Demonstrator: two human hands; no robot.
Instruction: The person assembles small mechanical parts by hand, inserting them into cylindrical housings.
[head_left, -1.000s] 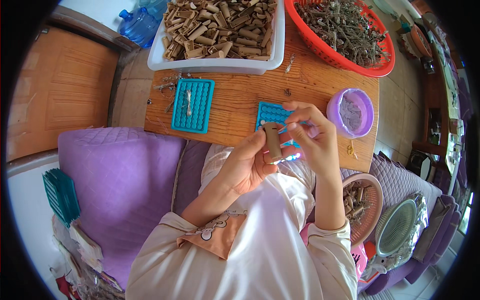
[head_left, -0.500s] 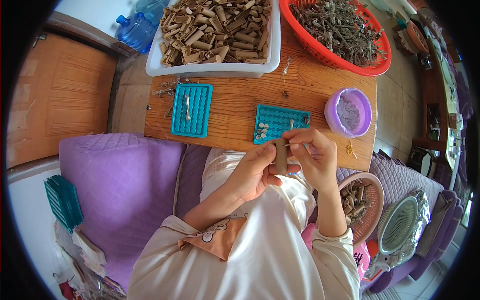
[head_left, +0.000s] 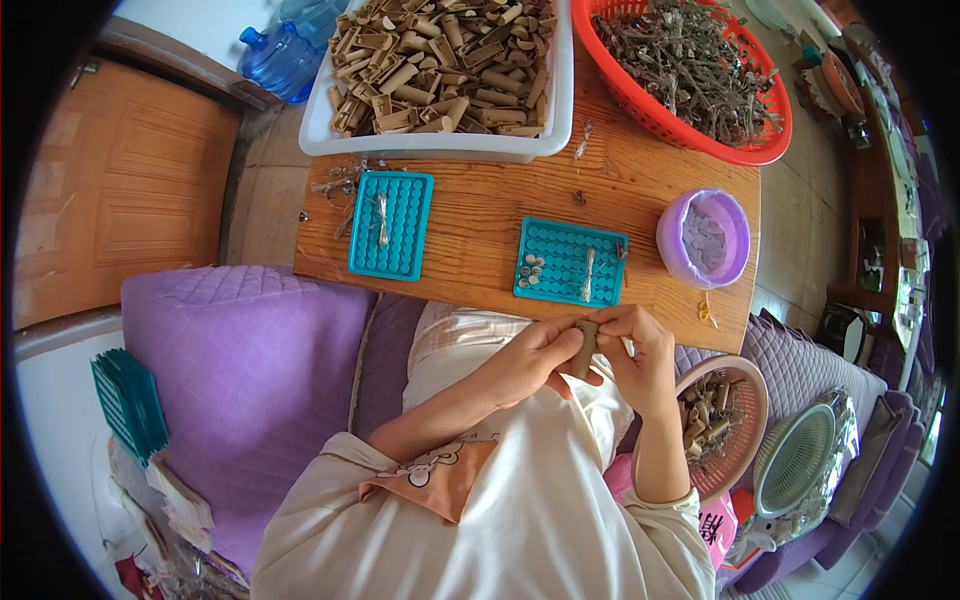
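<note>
Over my lap, just off the table's front edge, my left hand [head_left: 545, 360] grips a small brown half-tube plastic piece [head_left: 587, 350]. The fingers of my right hand [head_left: 638, 352] are pinched together against the upper right side of that piece; whatever is between them is too small to make out. Beyond my hands lies a teal tray [head_left: 560, 245] with rows of round hollows, holding several small round discs [head_left: 530, 270] and a bundle of thin silvery wires [head_left: 588, 275]. A second teal tray [head_left: 408, 250] to the left carries another silvery bundle [head_left: 383, 220].
A white bin [head_left: 440, 146] of brown pieces and a red basket [head_left: 690, 142] of wire parts stand at the back. A purple tub [head_left: 672, 245] and yellow scissors [head_left: 707, 312] are at the right. Beside my right arm sits a pink basket [head_left: 755, 400] of brown parts.
Both hands have come down toward my lap with the brown piece, away from the teal tray. The piece is tilted more, and the tray's silvery bundle shows more fully. The whole view has shifted slightly.
</note>
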